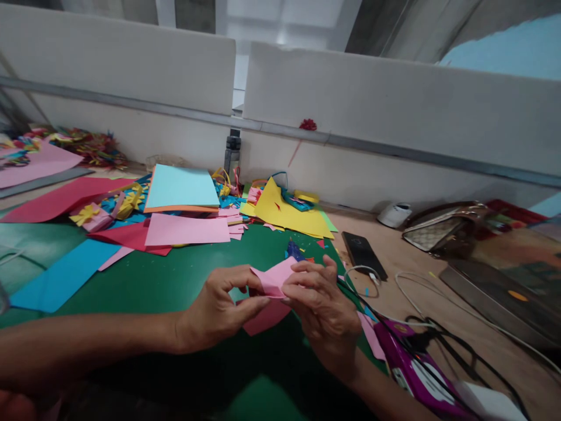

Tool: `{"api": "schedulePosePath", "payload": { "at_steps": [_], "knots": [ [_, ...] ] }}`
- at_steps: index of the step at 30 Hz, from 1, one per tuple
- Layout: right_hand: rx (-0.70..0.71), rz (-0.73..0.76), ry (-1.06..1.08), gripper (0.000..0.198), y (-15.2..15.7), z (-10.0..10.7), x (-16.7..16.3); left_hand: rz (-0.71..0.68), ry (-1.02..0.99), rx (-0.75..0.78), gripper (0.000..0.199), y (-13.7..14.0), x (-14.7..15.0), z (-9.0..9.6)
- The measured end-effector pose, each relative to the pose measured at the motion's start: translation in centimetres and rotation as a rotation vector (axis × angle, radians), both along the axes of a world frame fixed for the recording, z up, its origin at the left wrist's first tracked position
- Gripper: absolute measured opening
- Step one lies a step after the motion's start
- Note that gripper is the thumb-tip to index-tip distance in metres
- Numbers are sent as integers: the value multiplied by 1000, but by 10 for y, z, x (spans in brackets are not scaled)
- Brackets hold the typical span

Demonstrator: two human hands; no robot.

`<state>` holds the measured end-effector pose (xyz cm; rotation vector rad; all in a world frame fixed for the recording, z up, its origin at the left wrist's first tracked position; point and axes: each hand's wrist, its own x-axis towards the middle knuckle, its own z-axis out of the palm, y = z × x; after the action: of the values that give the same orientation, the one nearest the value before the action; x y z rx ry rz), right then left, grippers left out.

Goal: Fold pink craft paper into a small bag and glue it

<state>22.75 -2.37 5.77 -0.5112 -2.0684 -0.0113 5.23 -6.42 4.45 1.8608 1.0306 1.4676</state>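
Note:
Between my two hands is a piece of pink paper (272, 316), creased across its middle and raised over the green mat (175, 286). My left hand (223, 304) pinches its left side between thumb and forefinger. On the right side, the fingers of my right hand (322, 304) press together on the fold, with the thumb mostly hidden. The lower flap of the paper hangs under the hands. Just behind it lies a dark blue object (295, 251), partly covered.
Blue sheets (182, 186), pink sheets (188, 229) and yellow paper (287, 211) lie behind my hands among coloured scraps. To the right are a black phone (363, 254), white cable (412, 280), purple box (423, 368) and patterned bag (438, 231). A white partition (394, 117) stands behind.

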Motion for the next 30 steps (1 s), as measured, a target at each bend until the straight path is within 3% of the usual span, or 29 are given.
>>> {"api": "schedulePosePath", "payload": {
  "at_steps": [7, 12, 16, 21, 23, 30],
  "knots": [
    [82, -35, -60, 9, -5, 2, -1, -14, 73, 186, 7, 3, -4, 1],
    [151, -84, -77, 9, -9, 4, -2, -4, 84, 183, 10, 2, -2, 3],
    [157, -83, -90, 11, -9, 5, -2, -47, 30, 44, 11, 0, -2, 7],
    [146, -48, -92, 10, -8, 5, 0, -123, -121, -393, 19, 1, -4, 12],
    [138, -43, -85, 11, -7, 3, -1, -144, -179, -490, 19, 3, -5, 13],
    [96, -17, -57, 11, -8, 2, -2, -215, -128, -440, 21, 6, -9, 17]
  ]
}}
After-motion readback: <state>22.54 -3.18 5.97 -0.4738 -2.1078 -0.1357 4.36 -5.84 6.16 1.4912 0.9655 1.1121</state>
